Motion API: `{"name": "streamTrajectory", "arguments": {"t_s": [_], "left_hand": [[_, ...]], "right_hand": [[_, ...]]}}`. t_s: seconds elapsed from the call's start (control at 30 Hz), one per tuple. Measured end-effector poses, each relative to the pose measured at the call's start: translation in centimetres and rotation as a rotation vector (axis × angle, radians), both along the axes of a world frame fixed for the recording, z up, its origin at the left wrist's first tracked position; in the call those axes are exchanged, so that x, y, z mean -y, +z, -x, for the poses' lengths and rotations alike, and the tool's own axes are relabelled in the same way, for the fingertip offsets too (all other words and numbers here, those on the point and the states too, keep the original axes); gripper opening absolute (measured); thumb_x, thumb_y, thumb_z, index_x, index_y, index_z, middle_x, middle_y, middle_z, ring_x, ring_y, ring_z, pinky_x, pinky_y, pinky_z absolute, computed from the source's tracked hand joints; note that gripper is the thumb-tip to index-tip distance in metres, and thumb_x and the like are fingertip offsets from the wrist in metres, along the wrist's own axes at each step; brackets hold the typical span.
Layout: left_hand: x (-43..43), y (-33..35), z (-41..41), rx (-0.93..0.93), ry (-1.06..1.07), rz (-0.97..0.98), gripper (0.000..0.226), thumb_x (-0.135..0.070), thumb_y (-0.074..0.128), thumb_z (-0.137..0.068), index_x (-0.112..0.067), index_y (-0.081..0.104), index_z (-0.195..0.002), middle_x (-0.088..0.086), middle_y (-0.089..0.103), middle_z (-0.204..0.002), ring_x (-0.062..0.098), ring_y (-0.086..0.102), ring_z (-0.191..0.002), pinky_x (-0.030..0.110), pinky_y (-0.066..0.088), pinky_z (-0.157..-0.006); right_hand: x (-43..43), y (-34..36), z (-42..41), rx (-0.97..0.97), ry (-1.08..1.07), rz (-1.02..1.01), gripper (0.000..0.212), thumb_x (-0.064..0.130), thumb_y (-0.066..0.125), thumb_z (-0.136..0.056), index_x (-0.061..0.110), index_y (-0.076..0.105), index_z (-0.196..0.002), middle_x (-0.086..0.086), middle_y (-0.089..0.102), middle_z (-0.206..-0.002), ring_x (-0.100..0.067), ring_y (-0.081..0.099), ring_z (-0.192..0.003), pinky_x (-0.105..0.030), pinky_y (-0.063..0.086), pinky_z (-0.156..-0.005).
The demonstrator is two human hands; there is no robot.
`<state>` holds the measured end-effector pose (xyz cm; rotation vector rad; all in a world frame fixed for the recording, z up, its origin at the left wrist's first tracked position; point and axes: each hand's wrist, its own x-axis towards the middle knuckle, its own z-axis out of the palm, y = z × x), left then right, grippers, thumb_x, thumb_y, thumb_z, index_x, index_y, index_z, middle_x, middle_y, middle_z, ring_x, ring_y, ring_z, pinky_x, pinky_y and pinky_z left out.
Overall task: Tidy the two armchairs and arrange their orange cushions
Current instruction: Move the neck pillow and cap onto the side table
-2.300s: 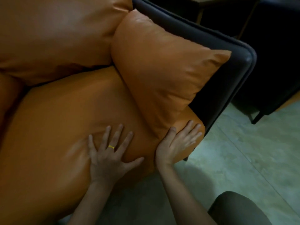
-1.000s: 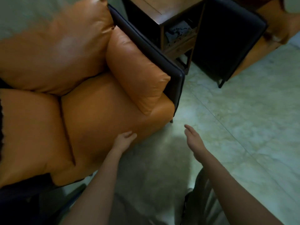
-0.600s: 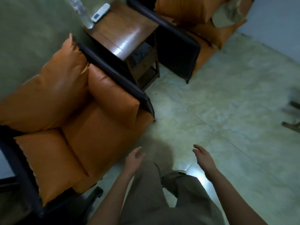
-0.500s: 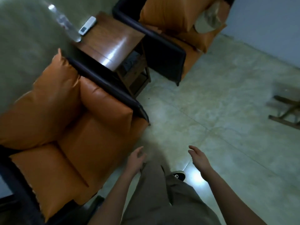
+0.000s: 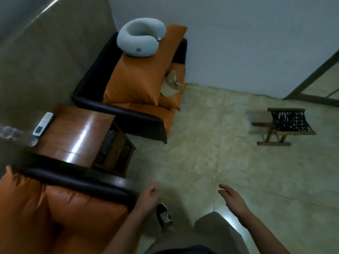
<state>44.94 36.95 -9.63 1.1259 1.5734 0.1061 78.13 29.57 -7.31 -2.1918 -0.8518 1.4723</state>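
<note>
The near armchair [image 5: 77, 182] fills the lower left, its orange cushions [image 5: 60, 213] lying flat inside the black frame. The far armchair [image 5: 117, 114] stands against the wall, with a big orange cushion [image 5: 135, 77] leaning on its back and a smaller orange cushion [image 5: 172, 101] at its right edge. A grey neck pillow [image 5: 141, 40] lies on top of the big cushion, and a beige cap [image 5: 171, 85] rests beside it. My left hand [image 5: 148, 197] hangs empty by the near chair's corner. My right hand [image 5: 232, 197] is held out over the floor, fingers apart.
A wooden side table [image 5: 77, 136] stands between the two chairs, with a white remote [image 5: 43, 123] and a clear bottle [image 5: 16, 136] on it. A small woven stool [image 5: 286, 125] sits on the tiled floor at the right. A door frame [image 5: 311, 79] is at the far right.
My hands have left the near chair's seat cushion. I have stood up and turned right, so the far armchair and the stool have come into view.
</note>
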Motion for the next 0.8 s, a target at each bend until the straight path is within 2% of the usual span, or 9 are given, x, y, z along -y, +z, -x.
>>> {"name": "streamTrajectory", "arguments": {"t_s": [0.07,0.13,0.27,0.33,0.4,0.47,0.57,0.7,0.8], "left_hand": [[-2.9,0.0,-1.0,0.02,-0.033,0.004,0.046,-0.015,0.061,-0.098,-0.014,0.05,-0.143,0.004,0.061,-0.128,0.014,0.058,-0.113,0.019,0.043,-0.092],[-4.3,0.3,-1.4,0.024,-0.03,0.017,0.045,-0.021,0.062,-0.098,-0.019,0.051,-0.142,0.002,0.06,-0.126,0.013,0.058,-0.113,0.022,0.045,-0.094],[-8.7,-4.2,-2.1,-0.003,0.029,0.052,0.043,-0.041,0.068,-0.085,-0.039,0.058,-0.127,0.005,0.067,-0.127,0.019,0.067,-0.11,0.044,0.055,-0.098],[-11.4,-4.3,-3.9,-0.044,0.042,0.035,0.042,-0.027,0.065,-0.094,-0.028,0.057,-0.135,0.007,0.066,-0.125,0.015,0.066,-0.102,0.03,0.055,-0.091],[-14.1,-2.8,-6.4,-0.098,0.064,0.012,0.042,-0.019,0.061,-0.098,-0.019,0.052,-0.139,0.003,0.065,-0.12,0.006,0.062,-0.092,0.012,0.048,-0.075],[-16.5,-2.1,-8.8,-0.149,0.106,0.024,0.039,-0.018,0.061,-0.099,-0.021,0.051,-0.136,-0.002,0.064,-0.114,0.003,0.061,-0.087,0.01,0.046,-0.068],[-20.4,-1.1,-12.9,-0.165,0.148,-0.036,0.045,-0.016,0.062,-0.096,-0.015,0.053,-0.14,0.01,0.065,-0.127,0.017,0.063,-0.103,0.023,0.05,-0.086],[-26.2,0.4,-17.4,-0.149,0.172,-0.049,0.047,-0.014,0.059,-0.098,-0.017,0.048,-0.143,0.009,0.061,-0.131,0.016,0.06,-0.109,0.013,0.046,-0.076],[-30.3,2.5,-19.3,-0.108,0.204,-0.098,0.049,-0.024,0.057,-0.099,-0.022,0.045,-0.146,0.004,0.057,-0.135,0.017,0.057,-0.119,0.029,0.047,-0.096]], "right_hand": [[-2.1,-0.2,-0.9,-0.012,-0.036,-0.008,0.031,0.026,0.051,-0.103,0.026,0.059,-0.133,-0.001,0.06,-0.128,-0.017,0.055,-0.117,-0.039,0.043,-0.102],[-3.4,-0.2,-1.6,-0.049,-0.077,-0.001,0.03,0.027,0.053,-0.102,0.03,0.06,-0.13,-0.002,0.062,-0.13,-0.02,0.056,-0.121,-0.047,0.045,-0.106],[-9.0,-0.8,-4.6,-0.095,-0.148,-0.005,0.021,0.018,0.055,-0.1,0.029,0.063,-0.117,-0.005,0.064,-0.122,-0.023,0.059,-0.116,-0.047,0.046,-0.104],[-12.8,-1.4,-6.6,-0.109,-0.142,-0.005,0.021,0.018,0.055,-0.1,0.028,0.063,-0.116,-0.005,0.066,-0.121,-0.022,0.061,-0.112,-0.044,0.047,-0.1],[-17.0,-2.3,-9.3,-0.113,-0.1,0.011,0.026,0.019,0.055,-0.1,0.024,0.063,-0.124,-0.008,0.066,-0.123,-0.023,0.062,-0.111,-0.042,0.049,-0.097],[-21.2,-2.7,-12.0,-0.091,-0.036,0.027,0.03,0.018,0.053,-0.1,0.02,0.061,-0.129,-0.01,0.066,-0.121,-0.023,0.062,-0.109,-0.042,0.049,-0.096],[-27.6,-2.4,-15.3,-0.059,0.061,-0.003,0.03,0.021,0.053,-0.1,0.022,0.061,-0.129,-0.007,0.065,-0.122,-0.021,0.062,-0.109,-0.041,0.049,-0.098],[-35.6,-2.0,-18.2,-0.04,0.177,0.012,0.032,0.021,0.052,-0.101,0.021,0.06,-0.132,-0.005,0.063,-0.125,-0.021,0.06,-0.115,-0.035,0.046,-0.094],[-40.5,-1.5,-18.5,-0.047,0.267,0.01,0.032,0.024,0.051,-0.101,0.025,0.059,-0.132,-0.003,0.063,-0.125,-0.018,0.061,-0.112,-0.033,0.046,-0.09]]}}
